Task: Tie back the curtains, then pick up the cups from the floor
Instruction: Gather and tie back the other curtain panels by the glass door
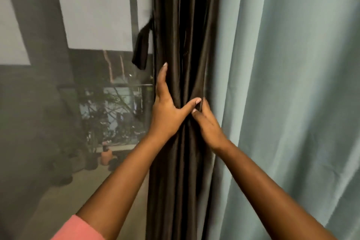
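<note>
— Pink sleeve [78, 228] at the bottom edge, then both forearms reaching up and forward. What are the hands doing?

— Left hand [167, 111] lies along the left side of the gathered dark curtain [181, 25], fingers straight and pointing up, thumb spread across the front of the folds. Right hand [208, 124] comes in from the right; its fingers curl into the folds on that side, thumb tip just touching the left thumb. Together they squeeze the bundle between them.

— And the tie?

— Dark tieback strap [142, 45] hangs loose up and to the left of the hands, beside the curtain's left edge, against the window [78, 25]. It runs nearly upright, like the curtain itself.

— Which hand goes for it?

— Left is nearer, I'd judge; the right would have to keep the bundle pinched. Pale blue curtain [292, 84] hangs to the right, untied. No cups in view.
</note>
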